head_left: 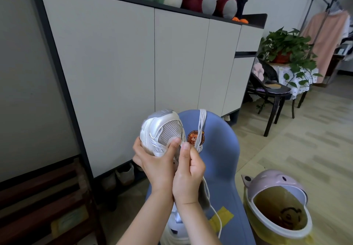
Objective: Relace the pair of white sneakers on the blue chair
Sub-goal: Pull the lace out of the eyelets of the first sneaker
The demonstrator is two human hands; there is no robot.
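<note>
We can read no text here. The round orange sticker [195,137] on the back of the blue chair [219,145] carries a cartoon animal with small lettering around its rim, too small and partly hidden by the white laces [201,124] for us to make out. A smiling face drawing [290,214] sits inside the pink bin [275,185], with no words or numbers that we can see

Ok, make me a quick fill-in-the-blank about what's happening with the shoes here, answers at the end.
1. The left hand grips a white ____.
2. The right hand pinches a ____.
3. Spare laces hang over the back of the ____ chair.
4. The second sneaker lies on the chair's ____.

Answers: sneaker, lace, blue, seat.
</note>
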